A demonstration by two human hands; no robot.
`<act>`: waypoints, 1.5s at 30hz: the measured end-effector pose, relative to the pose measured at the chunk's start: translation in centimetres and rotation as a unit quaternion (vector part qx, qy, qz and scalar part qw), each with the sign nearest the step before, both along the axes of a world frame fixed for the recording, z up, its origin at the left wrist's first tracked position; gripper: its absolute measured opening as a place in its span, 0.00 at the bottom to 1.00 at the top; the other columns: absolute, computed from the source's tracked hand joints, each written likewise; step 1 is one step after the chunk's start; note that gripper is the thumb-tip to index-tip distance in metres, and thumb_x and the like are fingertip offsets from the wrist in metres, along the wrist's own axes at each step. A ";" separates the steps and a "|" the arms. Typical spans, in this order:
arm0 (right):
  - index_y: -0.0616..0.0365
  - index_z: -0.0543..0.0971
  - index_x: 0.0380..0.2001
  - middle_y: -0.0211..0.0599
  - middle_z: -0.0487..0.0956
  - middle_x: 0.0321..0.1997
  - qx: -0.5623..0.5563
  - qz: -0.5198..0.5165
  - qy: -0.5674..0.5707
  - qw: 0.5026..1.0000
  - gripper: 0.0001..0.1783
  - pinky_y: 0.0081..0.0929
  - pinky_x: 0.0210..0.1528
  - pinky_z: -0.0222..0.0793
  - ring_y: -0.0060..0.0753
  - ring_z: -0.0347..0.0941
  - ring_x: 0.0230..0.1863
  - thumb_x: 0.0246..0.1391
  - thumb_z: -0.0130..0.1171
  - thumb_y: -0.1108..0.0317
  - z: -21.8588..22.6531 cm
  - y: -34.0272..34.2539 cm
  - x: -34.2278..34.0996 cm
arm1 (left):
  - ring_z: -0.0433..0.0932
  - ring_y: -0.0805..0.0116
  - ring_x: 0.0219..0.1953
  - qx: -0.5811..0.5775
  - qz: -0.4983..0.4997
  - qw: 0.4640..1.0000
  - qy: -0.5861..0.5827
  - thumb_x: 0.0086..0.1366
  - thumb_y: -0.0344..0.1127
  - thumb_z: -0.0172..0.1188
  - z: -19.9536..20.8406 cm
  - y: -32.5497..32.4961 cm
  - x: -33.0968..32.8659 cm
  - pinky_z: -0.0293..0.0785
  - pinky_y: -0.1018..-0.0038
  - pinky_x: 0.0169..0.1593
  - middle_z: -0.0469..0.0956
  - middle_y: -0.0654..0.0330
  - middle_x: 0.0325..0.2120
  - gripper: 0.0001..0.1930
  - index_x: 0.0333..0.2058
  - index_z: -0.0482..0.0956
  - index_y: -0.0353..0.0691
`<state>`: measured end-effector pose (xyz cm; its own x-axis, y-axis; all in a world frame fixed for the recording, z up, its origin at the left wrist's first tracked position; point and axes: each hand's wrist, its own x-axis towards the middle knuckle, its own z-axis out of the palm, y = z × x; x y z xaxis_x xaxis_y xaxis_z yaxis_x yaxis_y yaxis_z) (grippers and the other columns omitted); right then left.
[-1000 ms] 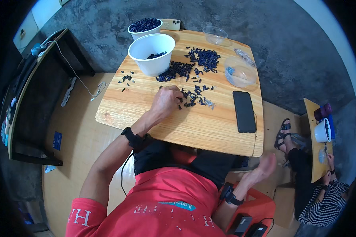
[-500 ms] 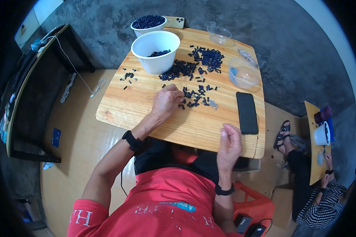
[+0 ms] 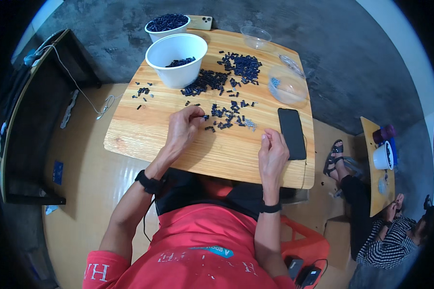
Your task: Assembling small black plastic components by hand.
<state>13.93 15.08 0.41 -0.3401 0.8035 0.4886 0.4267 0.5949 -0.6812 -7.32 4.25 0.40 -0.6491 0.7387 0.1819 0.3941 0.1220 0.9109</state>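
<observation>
My left hand (image 3: 184,126) is pinched over the wooden table, with a small dark plastic piece (image 3: 206,117) at its fingertips. Just beyond it lies a loose scatter of similar dark pieces (image 3: 223,112). My right hand (image 3: 273,151) hangs over the table's near right part, thumb and fingers drawn together; whatever they hold, if anything, is too small to make out. Between the hands, a little farther off, sits a small heap of clear-grey bits (image 3: 250,124). A black phone (image 3: 292,134) lies beside my right hand.
A white tub (image 3: 177,72) partly filled with dark pieces and a fuller one (image 3: 152,34) stand at the back left. Larger dark piles (image 3: 243,67) spread beside them. Clear plastic bowls (image 3: 288,90) are at the right. Another person (image 3: 386,238) sits at a small table (image 3: 383,192), far right.
My right hand has moved forward over the table and its fingers have closed together. My left hand stays by the scattered pieces, where a dark piece now shows at its fingertips. The view has shifted slightly.
</observation>
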 end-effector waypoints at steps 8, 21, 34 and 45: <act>0.61 0.80 0.33 0.45 0.77 0.31 0.002 0.010 -0.039 0.999 0.06 0.38 0.35 0.69 0.49 0.74 0.33 0.53 0.57 0.72 -0.3 0.7 -1.5 | 0.77 0.74 0.39 0.063 -0.049 0.993 -0.093 0.59 0.20 0.58 -0.2 -1.6 3.2 0.73 0.79 0.45 0.80 0.60 0.34 0.10 0.40 0.81 0.33; 0.62 0.74 0.27 0.44 0.75 0.27 0.004 0.035 -0.038 0.999 0.04 0.41 0.34 0.66 0.50 0.71 0.33 0.50 0.58 0.74 -0.2 0.0 -0.8 | 0.76 0.77 0.38 0.037 -0.080 0.968 -0.236 0.60 0.25 0.60 -1.3 -2.0 5.2 0.73 0.81 0.44 0.81 0.63 0.37 0.10 0.42 0.81 0.35; 0.64 0.79 0.40 0.40 0.81 0.34 -0.259 0.135 0.198 0.936 0.11 0.22 0.40 0.73 0.25 0.78 0.36 0.50 0.61 0.78 -0.8 -1.5 -1.5 | 0.76 0.78 0.35 0.093 -0.080 0.936 -0.330 0.59 0.25 0.62 -0.1 -0.2 6.3 0.73 0.82 0.40 0.81 0.64 0.34 0.08 0.39 0.80 0.35; 0.63 0.77 0.39 0.43 0.79 0.34 -0.016 0.177 0.041 0.983 0.11 0.29 0.37 0.74 0.37 0.79 0.35 0.50 0.60 0.78 0.9 -3.7 -2.4 | 0.77 0.77 0.33 0.107 -0.089 0.935 -0.327 0.58 0.25 0.64 -0.5 0.2 6.1 0.74 0.80 0.39 0.80 0.61 0.31 0.09 0.39 0.79 0.34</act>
